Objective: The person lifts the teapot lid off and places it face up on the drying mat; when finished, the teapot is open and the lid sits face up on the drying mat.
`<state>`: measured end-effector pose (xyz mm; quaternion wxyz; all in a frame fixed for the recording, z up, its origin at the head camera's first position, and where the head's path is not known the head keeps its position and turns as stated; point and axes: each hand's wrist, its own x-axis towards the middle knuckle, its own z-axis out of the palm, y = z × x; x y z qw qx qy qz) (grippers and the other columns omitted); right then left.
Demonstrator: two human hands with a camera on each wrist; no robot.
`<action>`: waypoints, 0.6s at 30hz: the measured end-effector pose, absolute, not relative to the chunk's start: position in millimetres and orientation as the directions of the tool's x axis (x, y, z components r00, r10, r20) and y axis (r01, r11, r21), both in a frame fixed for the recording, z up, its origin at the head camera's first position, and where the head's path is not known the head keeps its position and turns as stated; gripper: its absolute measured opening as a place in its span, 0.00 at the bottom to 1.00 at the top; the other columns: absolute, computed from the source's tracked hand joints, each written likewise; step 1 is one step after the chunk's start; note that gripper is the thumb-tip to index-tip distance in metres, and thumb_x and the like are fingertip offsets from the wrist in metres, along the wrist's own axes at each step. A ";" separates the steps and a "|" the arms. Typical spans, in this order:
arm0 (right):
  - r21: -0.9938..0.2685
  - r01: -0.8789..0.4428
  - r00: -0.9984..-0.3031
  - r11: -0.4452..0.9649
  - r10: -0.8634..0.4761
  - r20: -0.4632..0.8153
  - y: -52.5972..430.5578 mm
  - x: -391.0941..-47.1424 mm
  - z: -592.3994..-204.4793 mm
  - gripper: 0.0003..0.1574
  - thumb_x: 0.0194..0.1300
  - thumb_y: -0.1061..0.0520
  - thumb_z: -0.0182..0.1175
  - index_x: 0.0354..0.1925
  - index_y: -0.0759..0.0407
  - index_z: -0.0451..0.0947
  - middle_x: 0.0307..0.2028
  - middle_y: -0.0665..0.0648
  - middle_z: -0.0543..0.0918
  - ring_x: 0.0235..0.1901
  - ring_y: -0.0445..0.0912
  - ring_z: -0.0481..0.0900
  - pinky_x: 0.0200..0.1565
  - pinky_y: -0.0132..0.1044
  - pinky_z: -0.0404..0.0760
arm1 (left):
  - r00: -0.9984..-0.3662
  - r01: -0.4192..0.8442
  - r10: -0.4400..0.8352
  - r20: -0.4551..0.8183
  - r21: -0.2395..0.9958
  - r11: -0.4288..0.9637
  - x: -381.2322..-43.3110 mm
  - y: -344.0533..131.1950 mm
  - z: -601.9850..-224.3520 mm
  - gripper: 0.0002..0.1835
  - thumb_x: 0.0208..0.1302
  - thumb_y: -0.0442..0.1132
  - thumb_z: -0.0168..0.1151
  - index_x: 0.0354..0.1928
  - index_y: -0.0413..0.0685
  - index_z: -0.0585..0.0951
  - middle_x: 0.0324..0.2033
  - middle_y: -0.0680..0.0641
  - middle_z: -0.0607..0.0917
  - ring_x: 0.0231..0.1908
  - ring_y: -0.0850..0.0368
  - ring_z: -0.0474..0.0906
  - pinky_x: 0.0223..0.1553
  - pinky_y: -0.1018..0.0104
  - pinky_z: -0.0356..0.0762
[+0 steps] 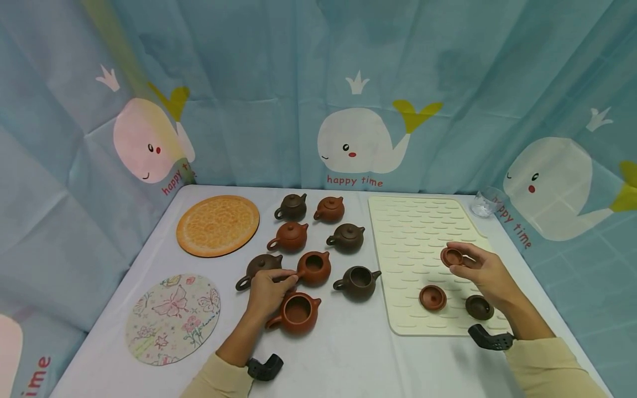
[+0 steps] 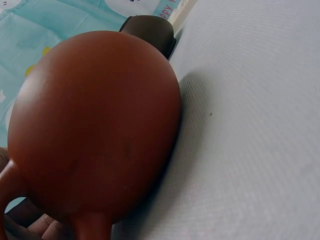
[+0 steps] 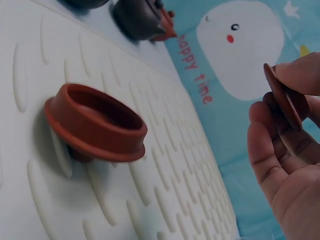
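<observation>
In the head view my left hand pinches the handle of a lidless reddish-brown teapot. Just nearer stands another lidless reddish teapot; a reddish teapot fills much of the left wrist view, partly covering the left fingers. Between thumb and fingers, my right hand holds a small reddish teapot lid above the cream mat. Below it, a second reddish lid lies on the mat, its hollow side up in the right wrist view. Beside that is a dark brown lid.
A lidless dark teapot stands left of the mat. Several lidded teapots, including a dark one and a reddish one, stand farther back. An orange round mat, a patterned round mat and a clear cup lie around.
</observation>
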<state>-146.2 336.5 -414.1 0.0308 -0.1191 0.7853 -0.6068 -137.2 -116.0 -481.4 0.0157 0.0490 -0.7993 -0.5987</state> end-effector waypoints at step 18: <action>-0.943 -0.074 -0.985 0.323 -0.174 0.017 363.1 -150.9 -430.6 0.29 0.64 0.65 0.64 0.63 0.63 0.70 0.49 0.45 0.79 0.47 0.35 0.79 0.45 0.27 0.76 | -0.995 -0.031 -0.101 0.000 0.952 0.304 -136.7 -116.3 -482.6 0.06 0.59 0.33 0.69 0.38 0.42 0.88 0.26 0.48 0.86 0.28 0.56 0.83 0.29 0.67 0.79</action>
